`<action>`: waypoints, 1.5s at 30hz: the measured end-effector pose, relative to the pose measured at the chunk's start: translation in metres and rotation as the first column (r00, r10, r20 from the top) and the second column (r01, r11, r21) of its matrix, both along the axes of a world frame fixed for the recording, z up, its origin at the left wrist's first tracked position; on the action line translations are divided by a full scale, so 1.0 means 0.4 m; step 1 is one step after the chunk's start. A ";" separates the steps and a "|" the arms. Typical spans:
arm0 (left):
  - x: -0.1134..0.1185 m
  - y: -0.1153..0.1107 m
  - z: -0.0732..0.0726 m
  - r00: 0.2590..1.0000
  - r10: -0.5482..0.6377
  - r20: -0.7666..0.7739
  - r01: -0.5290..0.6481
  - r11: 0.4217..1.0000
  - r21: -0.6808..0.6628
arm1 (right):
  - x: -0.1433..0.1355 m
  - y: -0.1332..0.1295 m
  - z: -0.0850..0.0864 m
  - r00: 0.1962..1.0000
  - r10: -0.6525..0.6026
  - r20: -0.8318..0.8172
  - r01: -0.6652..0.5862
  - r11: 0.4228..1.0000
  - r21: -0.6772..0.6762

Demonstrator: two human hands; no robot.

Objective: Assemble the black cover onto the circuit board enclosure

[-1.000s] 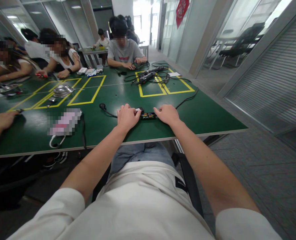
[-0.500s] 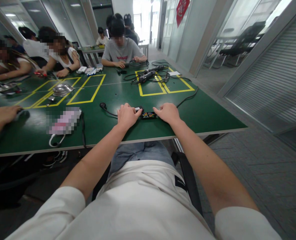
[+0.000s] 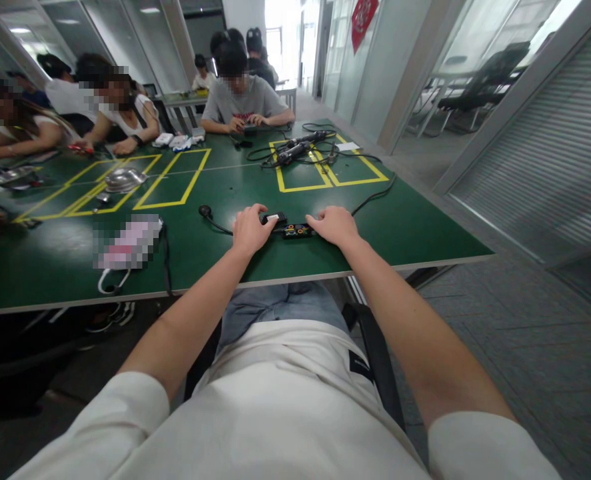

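Note:
Near the table's front edge lies an open black housing (image 3: 298, 231) with coloured parts, some orange ring-shaped, showing inside. My right hand (image 3: 336, 226) is closed on its right end, thumb against the near corner. My left hand (image 3: 251, 229) holds a small black cover (image 3: 274, 218) with a white label, just left of and behind the housing, and its far fingers are partly hidden. A black cord (image 3: 219, 226) with a round plug (image 3: 205, 211) comes out left of my left hand. Another cord (image 3: 372, 198) leads from behind my right hand towards the back right.
Black rod-shaped devices with tangled cords (image 3: 300, 150) lie across yellow tape frames on the green table (image 3: 415, 233). A pink blurred item (image 3: 131, 243) with a white loop is at left, a shiny metal bowl (image 3: 124, 179) beyond it. Other people sit along the far and left sides.
My left hand has shifted slightly left, with the black cover now showing more. My right hand has stayed in place. At far left, another person's hand has drawn back.

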State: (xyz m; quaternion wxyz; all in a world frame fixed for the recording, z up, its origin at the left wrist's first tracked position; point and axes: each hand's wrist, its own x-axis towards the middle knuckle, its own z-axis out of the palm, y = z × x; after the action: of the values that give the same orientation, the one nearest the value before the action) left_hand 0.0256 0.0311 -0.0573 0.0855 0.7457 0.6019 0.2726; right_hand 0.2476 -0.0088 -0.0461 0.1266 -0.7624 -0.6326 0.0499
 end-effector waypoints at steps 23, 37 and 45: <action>-0.004 0.001 0.006 0.993 -0.081 0.082 0.077 0.996 0.045 | 0.002 0.001 -0.003 0.998 0.049 0.047 -0.049 0.999 -0.005; 0.009 -0.020 -0.003 0.774 -0.623 -0.111 0.632 0.769 0.097 | -0.016 -0.011 0.015 0.998 0.037 0.056 -0.037 0.999 -0.008; 0.002 -0.014 0.000 0.969 -0.246 -0.004 0.245 0.963 0.113 | -0.009 -0.008 0.010 0.998 0.043 0.044 -0.042 0.999 -0.006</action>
State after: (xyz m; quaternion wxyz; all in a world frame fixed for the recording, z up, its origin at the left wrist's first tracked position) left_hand 0.0266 0.0256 -0.0573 0.0795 0.8168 0.4879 0.2974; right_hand 0.2441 -0.0120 -0.0421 0.1096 -0.7500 -0.6512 0.0372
